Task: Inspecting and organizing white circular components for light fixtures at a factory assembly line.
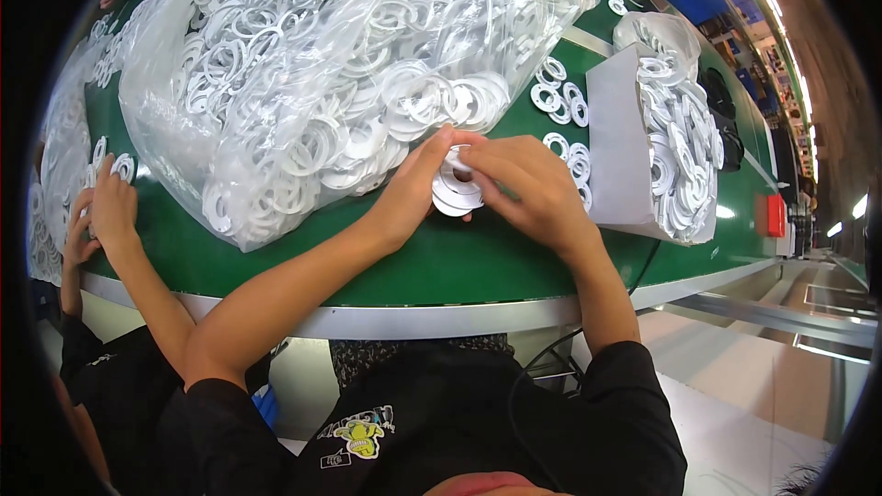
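Just in front of a big clear plastic bag, my two hands come together around white ring-shaped plastic parts [452, 197], round and flat with an open centre. They look like a small stack, though the exact number is hidden by my fingers. My left hand [413, 186] grips them from the left side, its fingers partly behind them. From the right, my right hand [528, 182] closes its thumb and fingers on their upper right edge. The bag [367, 55] is heaped with similar white rings and lies close beyond my fingertips.
A white box [617, 142] full of white rings stands to the right. Loose rings [556, 96] lie between it and the bag on the green tabletop [441, 266]. A co-worker's hands [110, 202] handle rings at the left. A red box [774, 216] sits far right.
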The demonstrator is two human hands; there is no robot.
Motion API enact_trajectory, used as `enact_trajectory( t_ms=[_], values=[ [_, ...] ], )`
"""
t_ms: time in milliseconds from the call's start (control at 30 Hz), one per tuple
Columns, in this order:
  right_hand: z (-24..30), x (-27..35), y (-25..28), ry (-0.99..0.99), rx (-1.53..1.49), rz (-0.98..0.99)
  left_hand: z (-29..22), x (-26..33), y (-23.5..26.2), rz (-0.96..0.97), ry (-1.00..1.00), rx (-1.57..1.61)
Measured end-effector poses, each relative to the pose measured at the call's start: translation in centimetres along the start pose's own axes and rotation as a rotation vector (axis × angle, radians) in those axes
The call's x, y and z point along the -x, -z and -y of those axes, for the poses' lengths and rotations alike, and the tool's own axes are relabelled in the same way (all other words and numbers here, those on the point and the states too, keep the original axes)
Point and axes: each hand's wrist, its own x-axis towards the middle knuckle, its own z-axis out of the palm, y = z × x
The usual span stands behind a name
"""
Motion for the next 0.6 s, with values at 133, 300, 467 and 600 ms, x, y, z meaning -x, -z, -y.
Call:
enact_trajectory(
  t_ms=[133,300,467,600],
  values=[
    [0.6,0.3,0.0,-0.251,-0.127,-0.108,-0.3,0.4,-0.8,-0.054,-0.05,0.024],
    [0.6,0.2,-1.5,-0.425,-0.262,-0.19,0.1,0.4,-0.6,-0.023,-0.053,-0.007],
    [0.5,0.8,-2.1,-0.404,-0.162,-0.217,0.7,-0.4,-0.2,0.031,-0.046,0.001],
    [0.9,0.0,-1.9,-0.23,-0.111,-0.211,-0.1,0.5,0.4,0.012,-0.034,0.022]
  ],
)
